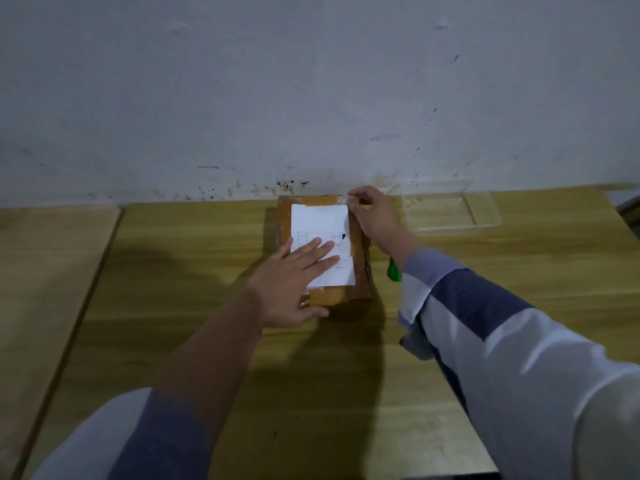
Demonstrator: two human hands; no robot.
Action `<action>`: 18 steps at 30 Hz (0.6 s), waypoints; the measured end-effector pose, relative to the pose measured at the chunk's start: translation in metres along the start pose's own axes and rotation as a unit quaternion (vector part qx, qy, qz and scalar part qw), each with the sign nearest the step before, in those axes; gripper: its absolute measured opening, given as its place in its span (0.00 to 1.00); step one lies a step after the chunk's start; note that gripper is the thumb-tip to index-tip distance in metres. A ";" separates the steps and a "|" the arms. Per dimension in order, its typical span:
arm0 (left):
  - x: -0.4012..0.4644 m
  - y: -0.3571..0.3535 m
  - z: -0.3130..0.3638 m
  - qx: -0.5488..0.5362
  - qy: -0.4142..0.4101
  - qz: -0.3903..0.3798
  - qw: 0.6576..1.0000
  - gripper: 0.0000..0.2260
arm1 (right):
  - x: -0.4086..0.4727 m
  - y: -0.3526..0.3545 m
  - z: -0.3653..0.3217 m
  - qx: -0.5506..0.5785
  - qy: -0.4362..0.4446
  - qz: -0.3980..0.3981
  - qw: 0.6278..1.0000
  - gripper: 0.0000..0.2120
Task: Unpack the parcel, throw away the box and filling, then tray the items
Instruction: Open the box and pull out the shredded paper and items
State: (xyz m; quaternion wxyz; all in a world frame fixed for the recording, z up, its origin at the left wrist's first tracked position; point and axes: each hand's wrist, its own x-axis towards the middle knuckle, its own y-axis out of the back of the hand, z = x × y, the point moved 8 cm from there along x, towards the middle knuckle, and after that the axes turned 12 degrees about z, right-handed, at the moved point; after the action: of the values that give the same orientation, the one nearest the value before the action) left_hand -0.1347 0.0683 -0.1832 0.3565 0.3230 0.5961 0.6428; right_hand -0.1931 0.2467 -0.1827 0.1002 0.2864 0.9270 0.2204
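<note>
Side table (52, 271): pale wood, far left, butted against the main one along a dark seam running toward the wall.
Table (173, 258): yellowish wood grain, long edge against the wall, near edge visible at lower right; shadows of both arms fall across the middle.
Wall (311, 81): white-grey, scuffed, with dark specks and stains clustered low down just behind the box.
Left hand (292, 284): open and flat, fingers spread, palm down on the near part of the box, fingertips over the label, thumb along the near edge; bare forearm, sleeve pushed up near the elbow.
Box (332, 295): brown cardboard, closed, lying flat near the wall at mid-table, taped over.
Label (320, 221): white sheet covering most of the box top, faint printed grid and a small black mark near the middle.
Tape (343, 199): clear strip end lifted at the far right corner of the box.
Right hand (375, 216): fingers and thumb pinched together on the tape end at that corner; sleeve in blue and white blocks.
Green thing (393, 271): small, just right of the box, partly hidden by the right wrist; kind unclear.
Tray (485, 221): clear plastic, shallow, rectangular, right of the box and close to the wall, nothing visible inside.
</note>
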 end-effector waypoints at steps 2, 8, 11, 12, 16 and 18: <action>-0.004 0.006 -0.007 0.019 0.009 -0.017 1.000 0.41 | -0.007 0.007 0.006 0.005 -0.025 0.017 1.000 0.11; -0.025 0.023 -0.026 0.025 0.079 0.019 0.996 0.39 | -0.052 0.024 0.025 -0.007 -0.082 0.053 0.995 0.15; -0.039 0.022 -0.036 0.025 0.118 0.026 0.992 0.31 | -0.083 0.025 0.029 -0.009 -0.089 0.072 0.993 0.16; -0.044 0.022 -0.038 0.022 0.130 0.025 0.991 0.28 | -0.093 0.024 0.031 -0.007 -0.092 0.077 0.993 0.16; -0.063 0.019 -0.044 -0.018 0.153 0.023 0.988 0.24 | -0.131 0.017 0.026 -0.015 -0.080 0.097 0.992 0.17; -0.071 0.016 -0.045 -0.036 0.152 0.023 0.987 0.23 | -0.145 0.013 0.027 -0.026 -0.082 0.108 0.990 0.17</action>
State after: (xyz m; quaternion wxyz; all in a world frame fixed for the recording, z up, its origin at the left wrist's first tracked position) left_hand -0.1355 -0.0162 -0.1697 0.2582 0.2218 0.6126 0.7134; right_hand -0.0596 0.1824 -0.1914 0.1591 0.3988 0.8733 0.2301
